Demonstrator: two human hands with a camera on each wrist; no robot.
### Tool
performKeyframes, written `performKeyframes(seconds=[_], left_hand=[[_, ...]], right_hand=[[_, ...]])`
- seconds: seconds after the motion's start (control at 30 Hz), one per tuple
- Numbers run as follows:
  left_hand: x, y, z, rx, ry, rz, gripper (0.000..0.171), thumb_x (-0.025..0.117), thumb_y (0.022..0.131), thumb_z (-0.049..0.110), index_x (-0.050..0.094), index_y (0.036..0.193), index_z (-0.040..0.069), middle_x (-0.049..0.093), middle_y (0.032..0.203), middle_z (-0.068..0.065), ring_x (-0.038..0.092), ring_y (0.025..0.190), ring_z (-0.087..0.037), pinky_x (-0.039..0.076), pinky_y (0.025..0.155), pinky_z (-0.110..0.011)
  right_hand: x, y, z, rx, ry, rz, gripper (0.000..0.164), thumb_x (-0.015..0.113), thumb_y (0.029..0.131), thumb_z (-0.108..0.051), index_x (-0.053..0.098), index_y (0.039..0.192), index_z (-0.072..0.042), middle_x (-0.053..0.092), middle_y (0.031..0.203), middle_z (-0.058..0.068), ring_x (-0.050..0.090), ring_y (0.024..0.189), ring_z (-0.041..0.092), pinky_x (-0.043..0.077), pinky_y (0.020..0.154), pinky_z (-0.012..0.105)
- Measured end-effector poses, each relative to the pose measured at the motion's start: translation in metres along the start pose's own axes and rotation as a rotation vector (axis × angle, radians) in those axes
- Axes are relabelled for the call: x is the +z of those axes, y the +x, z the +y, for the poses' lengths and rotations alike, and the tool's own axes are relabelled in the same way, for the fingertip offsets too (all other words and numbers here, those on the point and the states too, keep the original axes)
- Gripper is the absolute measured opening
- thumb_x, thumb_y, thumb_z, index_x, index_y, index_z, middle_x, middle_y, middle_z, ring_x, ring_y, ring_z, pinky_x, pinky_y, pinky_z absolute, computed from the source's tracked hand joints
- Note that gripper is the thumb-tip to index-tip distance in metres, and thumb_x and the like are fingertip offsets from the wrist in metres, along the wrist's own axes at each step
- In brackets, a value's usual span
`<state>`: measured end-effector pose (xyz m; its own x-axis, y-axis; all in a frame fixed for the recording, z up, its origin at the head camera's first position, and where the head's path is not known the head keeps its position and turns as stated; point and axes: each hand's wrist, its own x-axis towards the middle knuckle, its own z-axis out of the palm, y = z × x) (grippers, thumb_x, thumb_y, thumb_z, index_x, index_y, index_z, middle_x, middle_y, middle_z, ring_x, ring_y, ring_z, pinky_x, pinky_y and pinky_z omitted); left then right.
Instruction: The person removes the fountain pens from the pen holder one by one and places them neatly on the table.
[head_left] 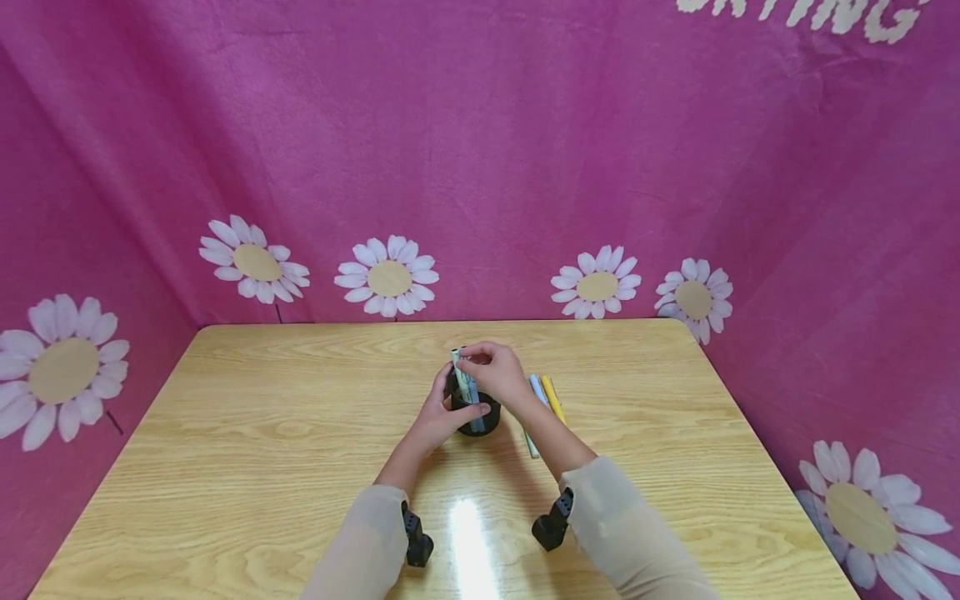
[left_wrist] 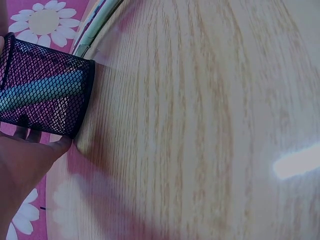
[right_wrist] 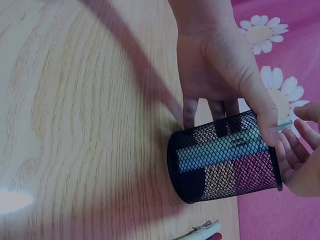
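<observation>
A black mesh pen cup stands on the table, tilted in neither wrist view as far as I can tell. My left hand holds it, thumb on the near side and fingers round the far side. Pale green and bluish pens stand inside, showing through the mesh in the right wrist view. Over the rim, my right hand pinches the top of a pale green pen between thumb and fingers. In the right wrist view, the right fingers are at the cup's mouth.
On the wooden table, right of the cup, lie a yellow pen, a light blue pen and a pale green pen partly behind my right forearm. A pink curtain with daisies hangs behind the table.
</observation>
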<state>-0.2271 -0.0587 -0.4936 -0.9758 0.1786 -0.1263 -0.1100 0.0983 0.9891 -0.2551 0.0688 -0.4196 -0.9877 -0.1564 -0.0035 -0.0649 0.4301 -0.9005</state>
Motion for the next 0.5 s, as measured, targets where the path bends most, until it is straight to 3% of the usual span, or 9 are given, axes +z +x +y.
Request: performKeyframes(seconds=[0.5], left_hand=[[0.0008, -0.0006, 0.0019, 0.022, -0.021, -0.006, 0.091, 0.074, 0.08, 0.024, 0.015, 0.148, 0.028, 0.019, 0.155, -0.007, 0.02, 0.141, -0.033, 0.031, 0.108, -0.052]], right_hand=[[0.0041, -0.0007, 0.0002, 0.001, -0.078, 0.013, 0.023, 0.067, 0.085, -0.017, 0.068, 0.106, -0.007, 0.066, 0.095, 0.009, 0.06, 0.09, 0.021, 0.048, 0.069, 0.025]])
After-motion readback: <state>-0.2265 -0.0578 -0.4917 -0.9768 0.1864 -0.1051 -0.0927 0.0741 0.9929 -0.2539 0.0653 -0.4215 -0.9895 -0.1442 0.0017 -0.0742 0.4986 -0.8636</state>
